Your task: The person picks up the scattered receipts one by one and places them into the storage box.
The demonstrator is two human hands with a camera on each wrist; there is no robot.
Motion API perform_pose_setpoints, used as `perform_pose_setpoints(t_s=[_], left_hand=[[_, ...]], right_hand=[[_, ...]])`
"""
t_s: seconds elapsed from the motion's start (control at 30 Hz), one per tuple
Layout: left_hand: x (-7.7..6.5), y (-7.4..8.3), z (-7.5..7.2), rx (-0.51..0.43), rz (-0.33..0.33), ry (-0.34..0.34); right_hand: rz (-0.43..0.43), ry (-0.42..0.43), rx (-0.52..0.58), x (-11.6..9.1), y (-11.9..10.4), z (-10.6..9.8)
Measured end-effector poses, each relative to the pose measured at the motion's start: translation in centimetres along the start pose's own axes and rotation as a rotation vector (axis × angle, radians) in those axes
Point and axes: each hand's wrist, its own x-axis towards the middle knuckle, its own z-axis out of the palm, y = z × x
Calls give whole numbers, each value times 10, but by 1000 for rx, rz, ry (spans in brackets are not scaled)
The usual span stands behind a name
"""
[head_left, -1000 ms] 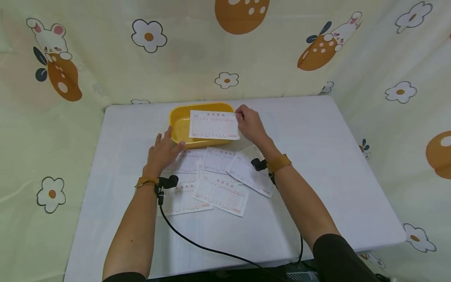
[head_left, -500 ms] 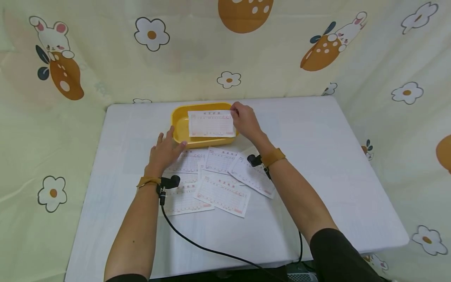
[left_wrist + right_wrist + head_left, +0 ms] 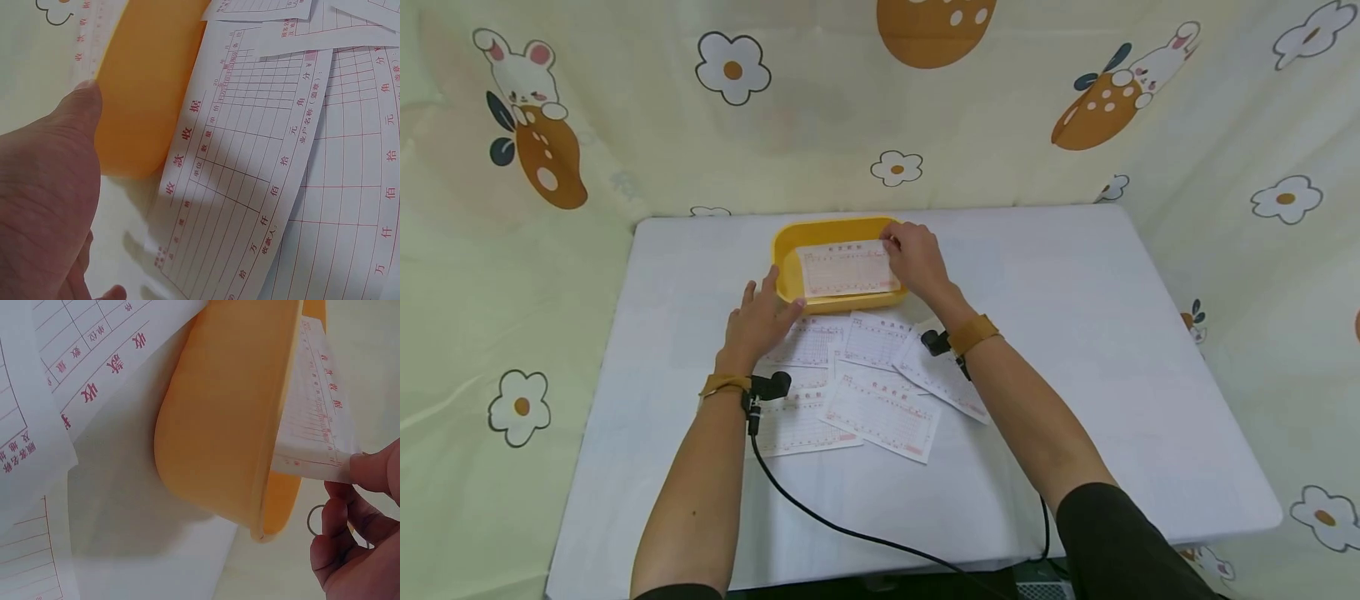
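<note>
At my left, my left hand (image 3: 756, 325) has its fingers spread apart, thumb and a fingertip touching the left end of the yellow tray (image 3: 787, 265). Just right of that hand, the loose slips (image 3: 880, 412) overlap on the white table (image 3: 1060, 350), on the near side of the tray. Farther right, the held slip (image 3: 847, 268) sits within the tray's outline, printed face up; I cannot tell whether it touches the bottom. Its right end is pinched between thumb and fingers of my right hand (image 3: 917, 260), so the slip extends leftward from my grip.
</note>
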Motion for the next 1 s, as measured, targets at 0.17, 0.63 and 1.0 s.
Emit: perform_pose_setpoints(t_s=[0.17, 0.63, 1.0], left_hand=[[-1, 3, 0, -10, 3, 0], [1, 1, 2, 13, -5, -7], [-1, -1, 0, -1, -2, -15]], right_hand=[[43, -26, -33, -2, 0, -2], [54, -27, -2, -14, 3, -12], [75, -15, 31, -38, 1, -23]])
